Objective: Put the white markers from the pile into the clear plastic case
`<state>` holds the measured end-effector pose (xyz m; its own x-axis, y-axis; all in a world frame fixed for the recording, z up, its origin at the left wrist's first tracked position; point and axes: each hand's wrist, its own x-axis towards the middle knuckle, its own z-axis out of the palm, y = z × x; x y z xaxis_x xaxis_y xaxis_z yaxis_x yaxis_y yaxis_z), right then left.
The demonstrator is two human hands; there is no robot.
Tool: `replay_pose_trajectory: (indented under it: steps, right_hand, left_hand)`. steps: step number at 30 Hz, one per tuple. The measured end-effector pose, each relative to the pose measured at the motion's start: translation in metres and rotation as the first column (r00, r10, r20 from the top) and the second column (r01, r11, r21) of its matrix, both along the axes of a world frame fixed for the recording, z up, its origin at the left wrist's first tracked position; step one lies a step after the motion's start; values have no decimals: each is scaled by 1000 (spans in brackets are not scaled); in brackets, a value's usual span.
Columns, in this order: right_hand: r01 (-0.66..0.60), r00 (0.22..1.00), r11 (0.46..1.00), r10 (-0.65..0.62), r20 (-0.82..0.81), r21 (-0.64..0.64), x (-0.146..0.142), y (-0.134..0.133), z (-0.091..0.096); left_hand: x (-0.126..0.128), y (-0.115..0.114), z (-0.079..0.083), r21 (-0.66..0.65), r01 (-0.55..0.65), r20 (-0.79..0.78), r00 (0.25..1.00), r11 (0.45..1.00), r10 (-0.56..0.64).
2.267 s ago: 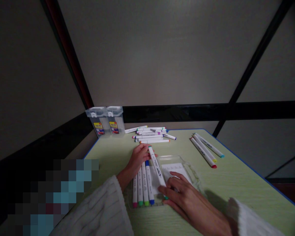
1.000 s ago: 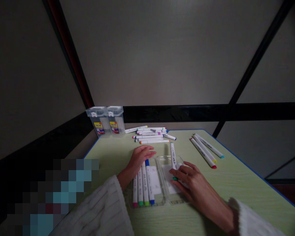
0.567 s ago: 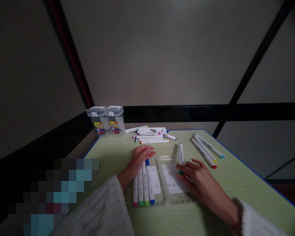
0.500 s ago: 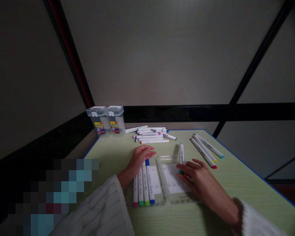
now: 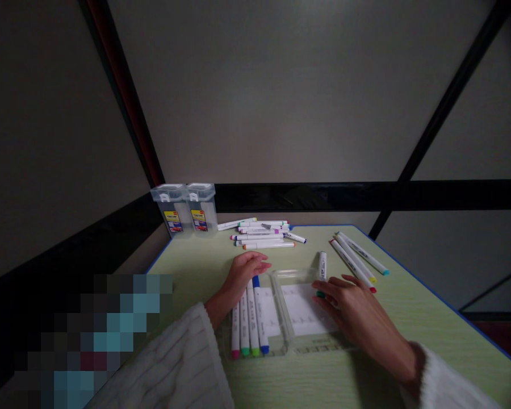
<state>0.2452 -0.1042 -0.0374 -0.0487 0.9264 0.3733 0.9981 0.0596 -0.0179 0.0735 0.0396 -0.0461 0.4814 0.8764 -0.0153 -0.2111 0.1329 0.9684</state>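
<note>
My right hand [image 5: 350,302] pinches a white marker [image 5: 322,264] with a green cap end, over the right half of an open clear plastic case [image 5: 286,325]. The marker's upper part points away from me, and its middle is partly covered by the fingers. My left hand [image 5: 246,271] is stretched out over the far ends of several white markers [image 5: 249,329] that lie side by side in the case's left half. Their near ends are pink, green and blue. The left fingers point right and hold nothing. A white paper sheet [image 5: 304,309] with faint print shows through the case.
Two clear lidded boxes [image 5: 202,213] with yellow labels stand at the table's back left corner. A loose pile of markers [image 5: 266,236] lies at the back. Three more markers [image 5: 352,258] rest at the right, near the table's blue edge.
My right hand has moved slightly to the right, carrying the green-ended marker with it. My left hand and the markers in the case look nearly unchanged.
</note>
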Motion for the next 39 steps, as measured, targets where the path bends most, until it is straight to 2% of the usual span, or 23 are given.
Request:
replay_pose_trajectory:
  steps: [14,39]
  right_hand:
    - [67,997,998,-66,48,-19,11,1,4]
    - [147,985,988,-141,97,-53,32,3,0]
  left_hand:
    - [1,0,-1,16,6,-26,1000,1000,-6]
    - [0,3,-5,38,31,-12,999,999,-31]
